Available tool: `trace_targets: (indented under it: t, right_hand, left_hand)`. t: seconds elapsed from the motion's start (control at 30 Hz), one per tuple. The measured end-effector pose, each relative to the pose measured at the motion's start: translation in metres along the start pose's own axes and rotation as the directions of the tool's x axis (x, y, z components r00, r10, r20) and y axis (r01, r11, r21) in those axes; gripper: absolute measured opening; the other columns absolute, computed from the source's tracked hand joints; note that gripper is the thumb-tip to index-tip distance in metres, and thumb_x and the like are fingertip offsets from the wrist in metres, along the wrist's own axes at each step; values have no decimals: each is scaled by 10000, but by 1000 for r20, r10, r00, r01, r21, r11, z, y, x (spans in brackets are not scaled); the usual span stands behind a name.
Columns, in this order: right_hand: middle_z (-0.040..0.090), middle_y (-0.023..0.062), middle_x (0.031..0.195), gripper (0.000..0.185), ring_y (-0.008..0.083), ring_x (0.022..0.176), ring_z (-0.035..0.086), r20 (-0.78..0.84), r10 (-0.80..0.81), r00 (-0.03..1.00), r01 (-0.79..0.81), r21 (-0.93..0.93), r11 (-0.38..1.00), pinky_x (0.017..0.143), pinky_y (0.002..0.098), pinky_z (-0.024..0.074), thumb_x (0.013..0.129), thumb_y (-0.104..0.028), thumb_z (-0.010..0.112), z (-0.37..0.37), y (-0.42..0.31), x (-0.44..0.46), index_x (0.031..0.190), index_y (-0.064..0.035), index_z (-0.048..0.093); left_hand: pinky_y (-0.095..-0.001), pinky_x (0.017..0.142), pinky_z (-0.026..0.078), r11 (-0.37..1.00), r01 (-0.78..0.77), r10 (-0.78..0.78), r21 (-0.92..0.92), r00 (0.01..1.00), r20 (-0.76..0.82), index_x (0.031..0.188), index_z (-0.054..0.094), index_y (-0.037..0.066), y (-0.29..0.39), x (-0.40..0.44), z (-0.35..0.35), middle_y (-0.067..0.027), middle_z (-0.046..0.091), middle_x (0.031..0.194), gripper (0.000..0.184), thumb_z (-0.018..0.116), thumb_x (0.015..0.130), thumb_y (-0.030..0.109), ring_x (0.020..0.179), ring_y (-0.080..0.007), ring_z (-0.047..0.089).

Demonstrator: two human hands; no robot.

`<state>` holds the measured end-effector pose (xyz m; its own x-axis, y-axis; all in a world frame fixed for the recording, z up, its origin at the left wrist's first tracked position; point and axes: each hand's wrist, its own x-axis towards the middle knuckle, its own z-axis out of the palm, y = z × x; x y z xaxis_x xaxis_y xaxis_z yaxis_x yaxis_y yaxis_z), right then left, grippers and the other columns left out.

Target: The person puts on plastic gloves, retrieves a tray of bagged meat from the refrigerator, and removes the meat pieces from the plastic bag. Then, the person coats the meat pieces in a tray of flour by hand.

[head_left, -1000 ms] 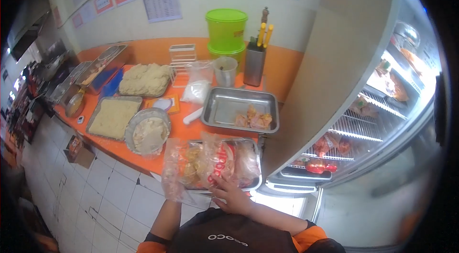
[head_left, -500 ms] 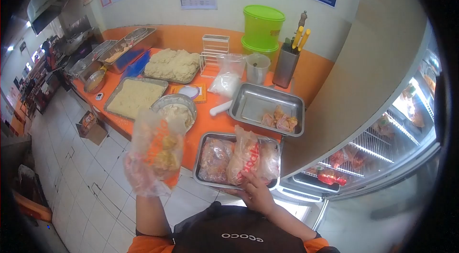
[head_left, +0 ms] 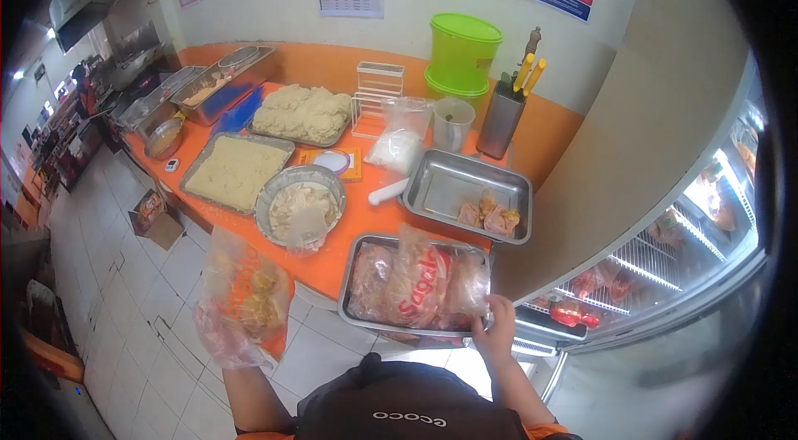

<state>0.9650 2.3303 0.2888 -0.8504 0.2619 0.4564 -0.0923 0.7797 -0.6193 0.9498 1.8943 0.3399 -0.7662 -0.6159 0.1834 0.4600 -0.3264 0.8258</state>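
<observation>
My left hand (head_left: pixel 223 339) is closed on a clear plastic bag (head_left: pixel 241 290) with orange lettering and yellowish, chicken-like pieces inside. The plastic hides most of its fingers. It hangs off the front of the orange counter, over the floor. My right hand (head_left: pixel 497 325) curls at the front right corner of a metal tray (head_left: pixel 416 326), its fingers bent against the rim beside the rightmost bag. Inside this tray lie bags of meat (head_left: pixel 371 278), and the middle one, a bag with red lettering (head_left: pixel 424 290), lies across the others.
Behind stands a second metal tray (head_left: pixel 432 182) with a few raw chicken pieces (head_left: pixel 490 216). To the left are a bowl of flour (head_left: pixel 303 207) and trays of breaded-looking dough (head_left: pixel 237 170). A knife block (head_left: pixel 501 120) stands near the wall; an open fridge (head_left: pixel 632 265) is at right.
My left hand has moved down and left with its bag. My right hand has left the red-lettered bag and shifted right to the tray's corner; that bag now lies flatter.
</observation>
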Motion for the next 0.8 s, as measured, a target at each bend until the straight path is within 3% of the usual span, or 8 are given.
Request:
trace_targets:
  t: [0.07, 0.13, 0.2, 0.27, 0.47, 0.57, 0.67, 0.8]
  right_hand:
    - [566, 175, 1056, 364, 329, 1015, 541, 21, 104, 994, -103, -65, 993, 879, 412, 435, 713, -150, 717, -1, 10, -3, 1031, -19, 597]
    - [564, 176, 1040, 419, 332, 1008, 541, 100, 202, 974, -193, -96, 976, 880, 408, 435, 711, -184, 725, -1, 17, -4, 1072, -21, 590]
    - [562, 177, 1030, 456, 337, 996, 542, 232, 293, 927, -278, -98, 956, 879, 400, 437, 710, -211, 729, -1, 21, -4, 1098, -20, 586]
    - [581, 170, 937, 415, 331, 910, 574, 212, 317, 924, -311, -61, 948, 815, 392, 457, 710, -202, 728, 4, 24, -5, 1056, -6, 608]
    - [604, 108, 735, 272, 205, 658, 579, 92, 312, 946, -318, 58, 946, 610, 318, 463, 731, -199, 743, 14, 28, -3, 904, 1, 680]
    - [620, 147, 734, 274, 242, 651, 608, 130, 405, 905, -422, 157, 893, 624, 334, 476, 750, -219, 727, 14, 30, 7, 868, 23, 679]
    - [644, 128, 743, 246, 197, 663, 618, 172, 505, 846, -533, 259, 805, 632, 312, 480, 775, -215, 708, 12, 26, 17, 858, 15, 685]
    - [654, 101, 755, 225, 162, 674, 612, 239, 613, 753, -657, 310, 687, 646, 300, 482, 774, -189, 699, 10, 18, 21, 862, 18, 683]
  left_hand:
    - [-421, 851, 476, 999, 20, -20, -25, 1000, 3, 1177, 477, -11, 5, -4, 6, -137, 540, 1105, 494, 662, 819, 276, 1016, -275, 548]
    - [-424, 847, 476, 987, -146, 139, 68, 986, 95, 1177, 473, -17, -6, -1, -10, -139, 536, 1102, 502, 662, 815, 275, 1014, -278, 547]
    - [-426, 845, 477, 990, -125, 116, 58, 983, 143, 1180, 467, -24, -15, 1, -16, -143, 532, 1103, 521, 667, 809, 282, 1014, -282, 546]
    - [-427, 843, 477, 996, 82, -76, -34, 986, 145, 1184, 459, -33, 10, -3, 16, -150, 528, 1107, 553, 676, 799, 300, 1015, -287, 544]
    - [-409, 807, 495, 996, 71, -57, -51, 971, 231, 1082, 490, -55, 4, -6, 34, -145, 568, 1029, 443, 646, 847, 286, 937, -270, 576]
    - [-424, 818, 491, 999, 44, -44, -29, 999, 16, 1087, 489, -42, -8, -7, 33, -157, 564, 1043, 429, 647, 842, 272, 955, -282, 570]
    - [-447, 855, 481, 992, 122, -122, -16, 992, 15, 1184, 428, -6, -9, -9, 35, -155, 512, 1129, 520, 667, 807, 261, 1027, -306, 540]
    - [-444, 864, 481, 984, 176, -167, -33, 969, 179, 1162, 434, -5, 0, -16, 51, -149, 514, 1122, 489, 653, 822, 270, 1038, -294, 539]
